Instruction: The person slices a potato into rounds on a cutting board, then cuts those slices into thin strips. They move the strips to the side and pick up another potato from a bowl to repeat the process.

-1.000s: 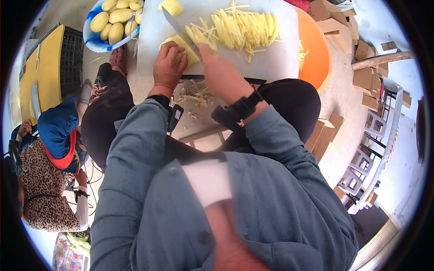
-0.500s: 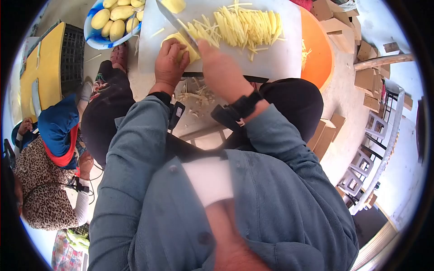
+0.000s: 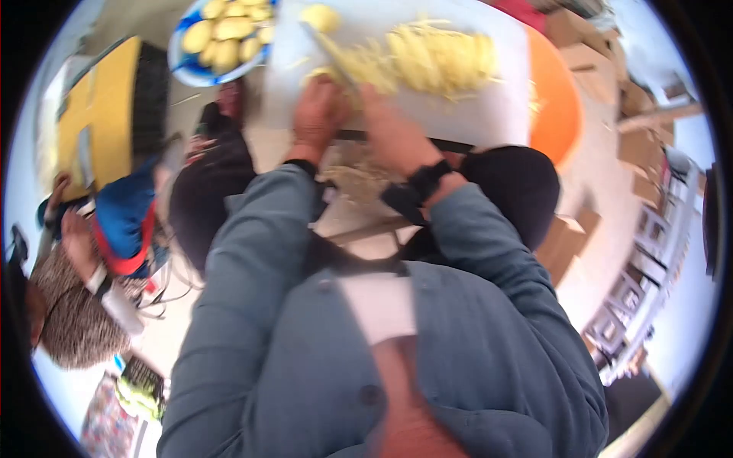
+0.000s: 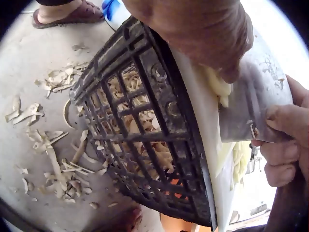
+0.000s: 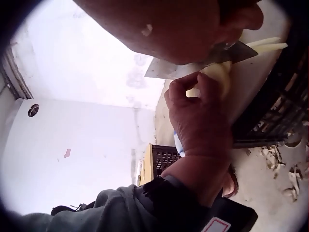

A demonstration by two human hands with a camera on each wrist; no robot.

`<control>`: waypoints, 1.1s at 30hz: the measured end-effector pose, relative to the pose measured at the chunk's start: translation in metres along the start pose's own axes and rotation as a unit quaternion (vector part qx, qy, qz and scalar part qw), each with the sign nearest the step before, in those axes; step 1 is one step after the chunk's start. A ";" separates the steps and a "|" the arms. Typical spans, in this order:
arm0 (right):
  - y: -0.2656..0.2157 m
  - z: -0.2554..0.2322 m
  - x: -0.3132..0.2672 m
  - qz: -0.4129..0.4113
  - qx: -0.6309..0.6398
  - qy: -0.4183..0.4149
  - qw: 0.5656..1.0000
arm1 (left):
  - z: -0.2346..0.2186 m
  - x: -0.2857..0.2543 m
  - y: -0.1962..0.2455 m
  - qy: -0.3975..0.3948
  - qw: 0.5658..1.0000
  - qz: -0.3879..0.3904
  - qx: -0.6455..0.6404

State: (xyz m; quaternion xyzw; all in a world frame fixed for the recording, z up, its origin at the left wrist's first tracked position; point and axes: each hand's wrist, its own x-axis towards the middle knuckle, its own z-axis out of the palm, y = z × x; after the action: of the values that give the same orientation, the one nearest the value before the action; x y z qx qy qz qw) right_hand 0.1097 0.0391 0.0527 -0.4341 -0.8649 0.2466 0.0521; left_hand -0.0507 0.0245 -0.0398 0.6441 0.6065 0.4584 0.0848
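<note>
My right hand [image 3: 397,133] grips a broad-bladed knife [image 3: 334,52], its blade standing against a peeled potato [image 5: 217,79]. On that potato the curled fingers of my left hand [image 3: 319,114] hold it down, fingertips right beside the blade. Most of the potato is hidden under them in the head view. Both hands work at the near edge of a white cutting board [image 3: 513,122]. To the right of the blade lies a large heap of thin potato sticks [image 3: 443,57]. Another peeled potato piece [image 3: 321,17] sits at the board's far left.
The board rests on a black plastic crate [image 4: 161,104], with peelings [image 4: 55,169] on the floor beside it. A blue-and-white basin [image 3: 177,67] of peeled potatoes stands left, an orange tub [image 3: 563,99] right. Another person [image 3: 84,320] sits left near a yellow board [image 3: 107,114].
The head view has swung and blurred, so the scene sits farther right. My hands keep their places at the potato and knife. The other person's arm has moved toward the yellow board.
</note>
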 end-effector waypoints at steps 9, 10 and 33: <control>-0.005 -0.005 0.006 0.020 0.003 -0.008 1.000 | -0.013 0.003 0.019 0.019 0.999 -0.037 -0.010; -0.004 -0.004 0.005 0.010 -0.006 0.015 1.000 | -0.014 0.004 0.021 0.025 0.999 -0.041 0.000; 0.001 -0.004 0.007 -0.008 -0.001 0.016 1.000 | -0.011 0.003 0.023 0.049 0.998 -0.043 0.016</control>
State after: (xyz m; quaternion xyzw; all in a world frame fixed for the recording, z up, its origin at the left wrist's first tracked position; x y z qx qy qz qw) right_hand 0.1070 0.0462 0.0545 -0.4315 -0.8675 0.2382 0.0677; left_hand -0.0431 0.0159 -0.0170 0.5957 0.6440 0.4756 0.0646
